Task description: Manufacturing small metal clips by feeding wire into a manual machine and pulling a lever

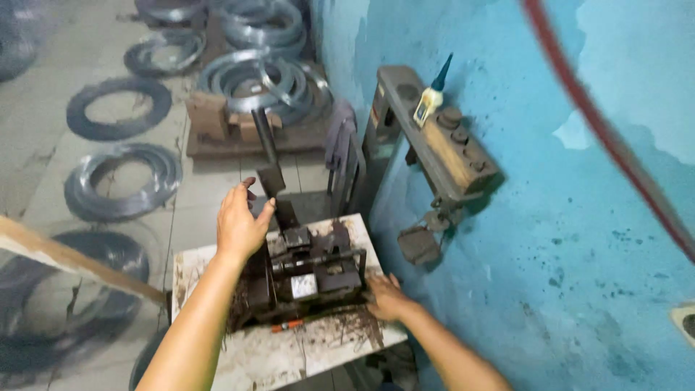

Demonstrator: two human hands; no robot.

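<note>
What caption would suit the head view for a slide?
Left hand on the lever of a small metal press, right hand beside it, wire coils behind.

Dim, flat indoor light with a bluish cast and no hard shadows. Soft glare glints on the coiled silver wire rings (260,76) at top. Motion blur smears the left edge and the curved red cable (608,137); wide-angle bending at the corners
</note>
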